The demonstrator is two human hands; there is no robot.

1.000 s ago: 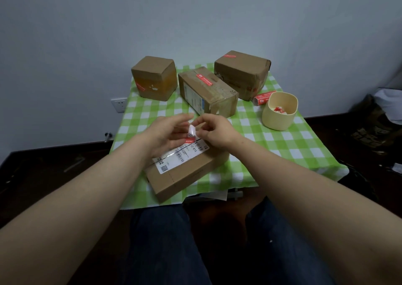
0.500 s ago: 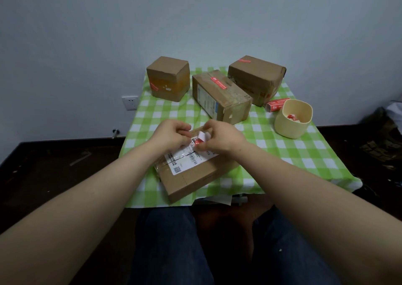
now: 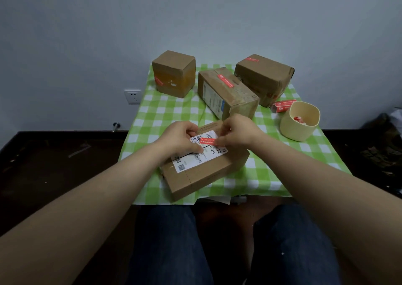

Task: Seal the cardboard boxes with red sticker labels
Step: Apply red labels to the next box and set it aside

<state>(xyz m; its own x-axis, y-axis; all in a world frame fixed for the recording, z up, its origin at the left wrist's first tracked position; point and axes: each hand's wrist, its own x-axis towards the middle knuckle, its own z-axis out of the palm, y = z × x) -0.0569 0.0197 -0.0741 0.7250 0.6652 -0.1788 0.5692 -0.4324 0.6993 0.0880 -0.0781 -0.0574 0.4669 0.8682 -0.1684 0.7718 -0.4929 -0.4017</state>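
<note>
— So, the hands?
— Both curled. The right hand pinches the right end of a red sticker; the left hand holds its left end, thumb on the white shipping label.
— Where is the sticker?
— Stretched over that label, on top of the near box at the front of the green-checked surface.
— Beyond that?
— The cube box, long box and right-hand box stand behind, each red-labelled; a cream cup touches a red roll on the right.
</note>
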